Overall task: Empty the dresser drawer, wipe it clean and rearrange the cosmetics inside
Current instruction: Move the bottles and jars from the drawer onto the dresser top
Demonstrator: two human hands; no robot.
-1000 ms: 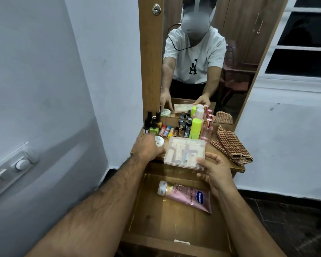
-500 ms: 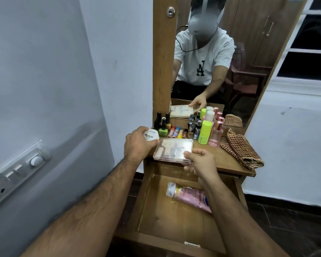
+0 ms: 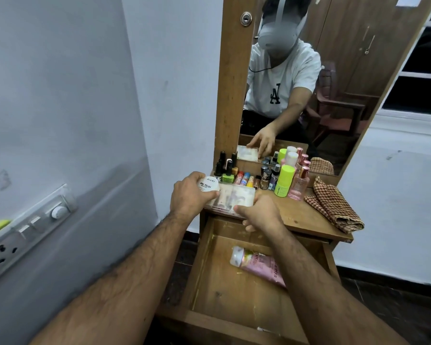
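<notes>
**Clear case and polish jar held at the dresser's front edge**

Gripped between thumb and curled fingers of the right hand (image 3: pixel 259 212) is the near edge of a clear plastic case (image 3: pixel 234 196), while the left hand (image 3: pixel 188 195) is wrapped round a small white jar (image 3: pixel 207 183) labelled nail polish, at the case's left end. Whether the case rests on the dresser top (image 3: pixel 301 217) or is lifted just off it cannot be told.

Places are given from the open drawer (image 3: pixel 224 290). Inside it, toward the right wall, a pink tube (image 3: pixel 259 267) lies on its side; the rest of the wooden floor shows pale scuffs. Directly above the drawer's back edge the case is held. Behind the case, small bottles (image 3: pixel 244 176) are lined up against the mirror (image 3: pixel 309 83), with a green tube (image 3: pixel 284 180) and a pink bottle (image 3: pixel 299 184) to their right. Further right a checked cloth (image 3: pixel 334 207) lies folded.

The case is judged light and stiff but smooth, with loose contents that could shift if it is tipped; it is best carried level by its two long edges. The jar looks small and slick, so a full wrap round its side is advised.
</notes>
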